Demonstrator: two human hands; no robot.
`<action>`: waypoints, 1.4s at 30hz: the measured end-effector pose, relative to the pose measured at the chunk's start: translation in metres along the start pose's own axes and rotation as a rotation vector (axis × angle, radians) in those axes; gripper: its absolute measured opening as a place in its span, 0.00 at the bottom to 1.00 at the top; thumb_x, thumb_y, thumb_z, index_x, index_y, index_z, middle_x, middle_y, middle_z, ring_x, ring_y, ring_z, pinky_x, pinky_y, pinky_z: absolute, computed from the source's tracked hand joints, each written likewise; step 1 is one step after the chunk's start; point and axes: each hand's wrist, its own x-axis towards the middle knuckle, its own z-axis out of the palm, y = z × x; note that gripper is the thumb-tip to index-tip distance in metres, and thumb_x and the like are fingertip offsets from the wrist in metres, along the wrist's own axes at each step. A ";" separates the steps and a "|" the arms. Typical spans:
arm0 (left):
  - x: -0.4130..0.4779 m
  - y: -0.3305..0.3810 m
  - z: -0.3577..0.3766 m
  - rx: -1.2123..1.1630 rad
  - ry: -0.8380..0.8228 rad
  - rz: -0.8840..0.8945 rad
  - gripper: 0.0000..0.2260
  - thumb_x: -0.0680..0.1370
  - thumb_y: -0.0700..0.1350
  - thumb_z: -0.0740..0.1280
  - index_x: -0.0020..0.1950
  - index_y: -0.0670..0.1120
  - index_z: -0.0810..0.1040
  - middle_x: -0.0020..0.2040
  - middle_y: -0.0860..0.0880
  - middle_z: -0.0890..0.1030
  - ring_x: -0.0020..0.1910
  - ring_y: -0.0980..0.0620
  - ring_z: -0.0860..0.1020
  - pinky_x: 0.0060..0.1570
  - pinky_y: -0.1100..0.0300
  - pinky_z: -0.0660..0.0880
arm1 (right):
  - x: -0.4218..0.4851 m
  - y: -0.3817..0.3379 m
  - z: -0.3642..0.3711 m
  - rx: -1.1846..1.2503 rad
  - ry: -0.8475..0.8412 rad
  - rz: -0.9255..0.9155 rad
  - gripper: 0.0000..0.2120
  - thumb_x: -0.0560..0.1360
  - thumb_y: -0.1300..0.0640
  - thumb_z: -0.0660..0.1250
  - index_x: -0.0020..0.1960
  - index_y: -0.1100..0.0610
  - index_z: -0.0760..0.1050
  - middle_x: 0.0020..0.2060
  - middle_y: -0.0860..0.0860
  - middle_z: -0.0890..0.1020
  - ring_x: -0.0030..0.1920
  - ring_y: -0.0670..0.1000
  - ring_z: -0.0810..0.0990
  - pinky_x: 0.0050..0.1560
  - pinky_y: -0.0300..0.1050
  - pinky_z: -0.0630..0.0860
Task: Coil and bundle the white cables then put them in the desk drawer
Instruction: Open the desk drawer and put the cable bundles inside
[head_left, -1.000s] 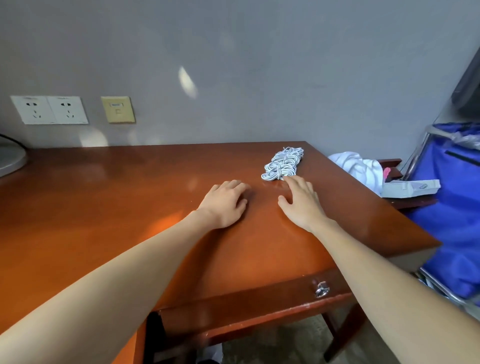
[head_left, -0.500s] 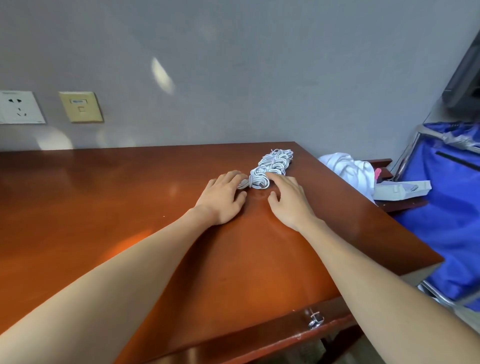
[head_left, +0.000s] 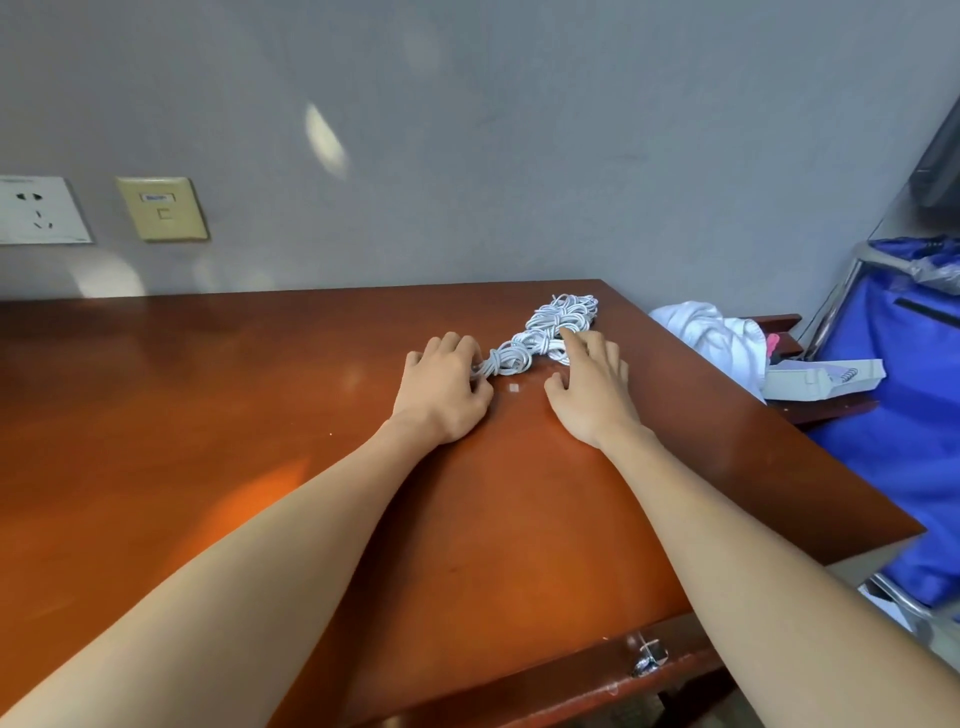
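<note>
White cables (head_left: 550, 332) lie on the bench (head_left: 260, 415) as a knotted chain of loops. The chain runs from the fingertips of the left grip (head_left: 441, 387) away and rightward, along the far side of the right grip (head_left: 592, 389).

Left grip: fingers curled, apparently pinching the near end of the chain. Right grip: fingers extended and spread, holding nothing, index fingertip touching the flank of the chain.

Step in hand, as judged: gathering the chain into one bundle.

1. Use the left grip's pinch as the anchor.
2. Slide the right grip's fingers under the middle of the chain. Pushing at its side is likely to make the loops skid on the polished surface.
3. Fold the far end back toward the left grip.
4. Close both grips round the bundle before lifting, so that no loop trails.

The desk drawer (head_left: 571, 691), with its knob (head_left: 647, 660), sits below and behind both grips. Whether it is fully closed cannot be told.
</note>
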 end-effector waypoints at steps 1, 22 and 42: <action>0.000 0.000 0.000 0.011 0.014 -0.018 0.11 0.78 0.50 0.63 0.59 0.49 0.74 0.57 0.50 0.76 0.57 0.47 0.72 0.60 0.51 0.67 | -0.001 0.000 0.000 -0.016 0.033 0.007 0.28 0.82 0.52 0.59 0.81 0.54 0.60 0.72 0.52 0.66 0.73 0.55 0.61 0.75 0.54 0.60; -0.039 -0.010 -0.020 0.057 0.002 0.052 0.15 0.84 0.50 0.61 0.70 0.50 0.74 0.61 0.51 0.79 0.60 0.47 0.76 0.63 0.51 0.66 | -0.035 -0.011 -0.006 -0.064 0.027 -0.099 0.18 0.85 0.49 0.60 0.72 0.52 0.73 0.63 0.53 0.72 0.63 0.56 0.69 0.66 0.51 0.66; -0.251 -0.037 -0.171 0.231 0.044 -0.087 0.12 0.81 0.50 0.63 0.63 0.50 0.78 0.57 0.52 0.81 0.58 0.48 0.76 0.66 0.48 0.61 | -0.203 -0.151 -0.046 0.107 -0.055 -0.362 0.18 0.84 0.49 0.62 0.72 0.50 0.74 0.60 0.47 0.73 0.62 0.50 0.70 0.65 0.46 0.67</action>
